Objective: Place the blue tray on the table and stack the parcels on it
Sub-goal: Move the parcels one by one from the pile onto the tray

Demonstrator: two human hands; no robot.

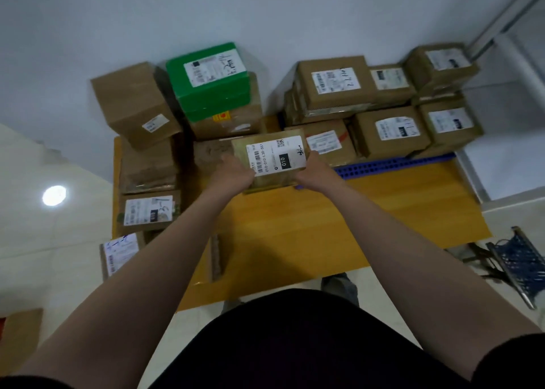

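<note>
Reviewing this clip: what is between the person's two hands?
In the head view, a flat brown parcel with a white 010 label lies between the left hand and the right hand, both gripping its sides.

The blue tray (392,164), perforated along its front wall, is set on the right rear of the wooden table (354,211). Brown labelled parcels (392,132) are stacked on it in at least two layers. One flat parcel (274,160), label upward, is gripped at its sides by the left hand (233,171) and right hand (317,170), just left of the tray. Further parcels, among them a green parcel (211,81), are piled at the table's left.
</note>
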